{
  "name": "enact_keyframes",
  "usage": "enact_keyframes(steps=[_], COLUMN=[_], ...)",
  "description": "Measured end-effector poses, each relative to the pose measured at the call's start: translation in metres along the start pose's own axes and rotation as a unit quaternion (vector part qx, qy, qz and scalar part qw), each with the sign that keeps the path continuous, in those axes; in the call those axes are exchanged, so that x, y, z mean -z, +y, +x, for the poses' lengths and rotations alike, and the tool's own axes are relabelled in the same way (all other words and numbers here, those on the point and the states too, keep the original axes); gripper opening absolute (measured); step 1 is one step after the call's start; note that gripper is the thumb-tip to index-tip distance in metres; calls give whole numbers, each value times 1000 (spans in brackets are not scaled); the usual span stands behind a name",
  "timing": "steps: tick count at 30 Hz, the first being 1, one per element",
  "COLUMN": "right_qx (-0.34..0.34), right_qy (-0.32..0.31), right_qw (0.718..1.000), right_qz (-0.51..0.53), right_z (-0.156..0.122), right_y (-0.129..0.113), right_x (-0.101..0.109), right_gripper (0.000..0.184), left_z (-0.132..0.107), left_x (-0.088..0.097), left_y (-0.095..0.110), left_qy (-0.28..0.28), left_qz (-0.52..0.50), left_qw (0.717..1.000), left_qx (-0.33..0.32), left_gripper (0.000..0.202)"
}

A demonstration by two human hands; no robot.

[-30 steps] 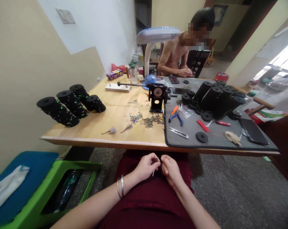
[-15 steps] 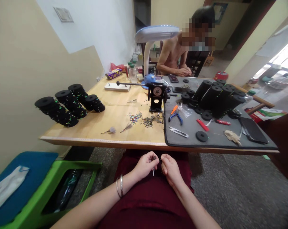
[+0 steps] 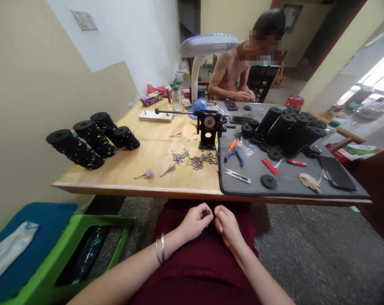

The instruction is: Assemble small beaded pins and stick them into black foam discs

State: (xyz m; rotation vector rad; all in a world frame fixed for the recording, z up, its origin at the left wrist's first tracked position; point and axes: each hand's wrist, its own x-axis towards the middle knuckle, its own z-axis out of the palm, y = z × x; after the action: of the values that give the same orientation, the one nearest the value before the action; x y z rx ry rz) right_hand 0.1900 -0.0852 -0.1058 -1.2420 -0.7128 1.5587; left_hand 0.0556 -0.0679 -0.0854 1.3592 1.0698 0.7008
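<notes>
Both hands are held close together over my lap, just below the table's front edge. My left hand has thumb and fingertips pinched; what lies between them is too small to make out. Beside it, almost touching, my right hand is closed with thumb against forefinger, its contents also hidden. On the table beyond lie a pile of small metal pieces, coloured beads and feather-like tufts of fibre. Behind them stands a black winding device with a long rod.
Stacks of black foam spools stand at the left, more spools on the grey mat. Pliers, thread snips and a lamp are there too. Another person sits opposite. A green stool is at the left.
The thin pale piece that hung below my left fingers is out of sight now. My left fingertips have shifted slightly right, closer to my right hand.
</notes>
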Motion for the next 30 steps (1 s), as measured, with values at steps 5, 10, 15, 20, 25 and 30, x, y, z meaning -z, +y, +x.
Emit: enact_keyframes(steps=[5, 10, 15, 20, 25, 30], right_qx=[-1, 2, 12, 34, 59, 67], right_qy=[-15, -16, 2, 32, 40, 42], right_qw=[1000, 1000, 1000, 998, 996, 997], right_qz=[18, 13, -10, -46, -51, -24], right_z=[-2, -2, -2, -3, -3, -3], right_y=[-1, -2, -3, -5, -7, -7], right_x=[-1, -2, -1, -1, -1, 0], right_gripper=[8, 9, 13, 12, 14, 16], left_z=[0, -1, -1, -1, -1, -1], left_x=[-1, -1, 0, 3, 5, 6], left_y=[-2, -2, -1, 3, 2, -3], left_qy=[-3, -1, -17, -26, -36, -37], left_qz=[30, 45, 36, 12, -5, -33], left_qw=[999, 998, 998, 1000, 999, 999], left_qx=[-31, -48, -43, -14, -8, -3], left_gripper=[11, 10, 9, 11, 14, 15])
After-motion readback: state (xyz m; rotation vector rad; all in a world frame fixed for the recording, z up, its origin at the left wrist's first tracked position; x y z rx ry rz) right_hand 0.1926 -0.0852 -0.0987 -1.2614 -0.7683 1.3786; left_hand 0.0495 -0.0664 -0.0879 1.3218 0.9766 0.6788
